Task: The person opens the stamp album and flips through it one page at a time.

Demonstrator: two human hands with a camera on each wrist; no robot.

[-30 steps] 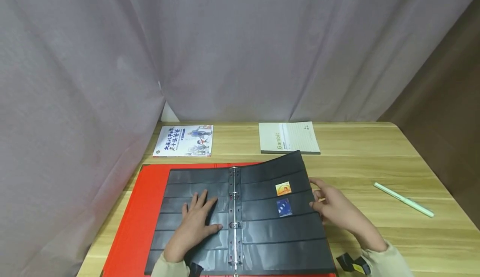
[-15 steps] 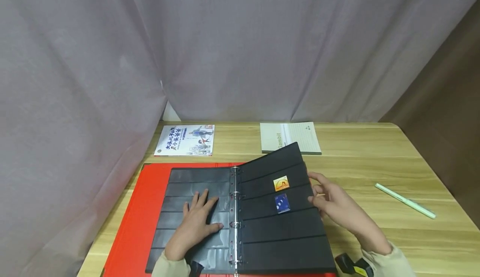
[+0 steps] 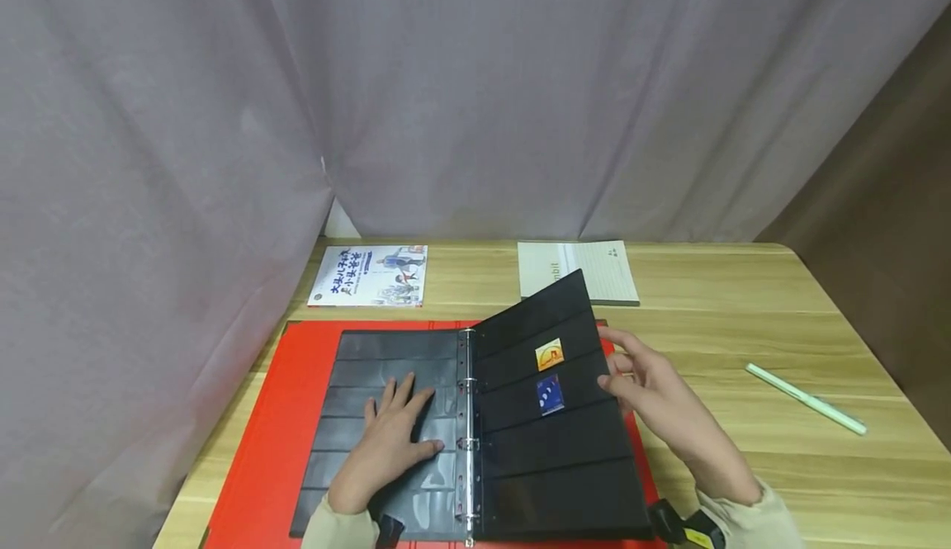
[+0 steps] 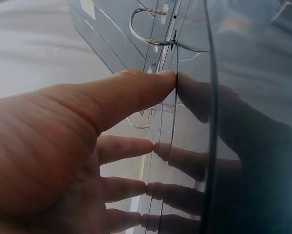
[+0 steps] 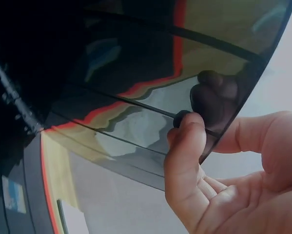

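Note:
A ring binder album with a red cover (image 3: pixel 271 417) lies spread on the table, its metal rings (image 3: pixel 469 442) along the middle. My left hand (image 3: pixel 390 450) rests with spread fingers on the left black pocket page (image 3: pixel 357 371); its fingertips touch the glossy surface in the left wrist view. At the outer edge of the right black page (image 3: pixel 553 487), my right hand (image 3: pixel 664 404) pinches the sheet between thumb and fingers, holding it tilted up off the cover. That page carries a yellow stamp (image 3: pixel 550 354) and a blue stamp (image 3: pixel 551 395). The right wrist view shows the gripping fingers (image 5: pixel 184 156) closely.
Behind the album lie a white picture booklet (image 3: pixel 367 276) at left and a pale notebook (image 3: pixel 605 272), partly covered by the raised page. A light green pen (image 3: pixel 806 399) lies at right on the wooden table (image 3: pixel 713 285). Grey curtain (image 3: pixel 461 103) hangs behind.
The right page has been lifted higher and swung leftward, carrying its two stamps along. My right hand has moved left and slightly up with it. My left hand has stayed in place.

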